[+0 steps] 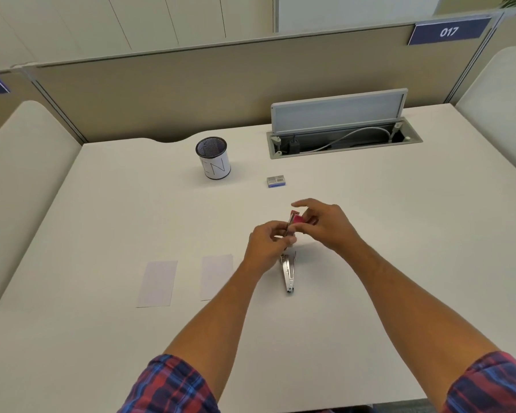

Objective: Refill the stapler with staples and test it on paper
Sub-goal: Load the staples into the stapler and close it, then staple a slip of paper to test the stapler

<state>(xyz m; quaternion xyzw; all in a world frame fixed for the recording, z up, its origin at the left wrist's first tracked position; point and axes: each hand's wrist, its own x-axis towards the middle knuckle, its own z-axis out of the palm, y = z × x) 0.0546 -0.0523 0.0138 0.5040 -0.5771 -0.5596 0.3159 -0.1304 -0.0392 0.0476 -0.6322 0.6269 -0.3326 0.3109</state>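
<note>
Both hands meet mid-desk: left hand (265,244) and right hand (325,225) pinch the opened red stapler (290,263). Beyond lies a staple box (276,180), print unreadable; a mesh cup (212,158) reads "EN"; partition sign (449,31) "017".

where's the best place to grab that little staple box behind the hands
Pinch the staple box across its two long sides, coming straight down from above. It lies flat on the desk with bare surface all round it, long edge running left to right, so the near and far faces are both free.
</note>
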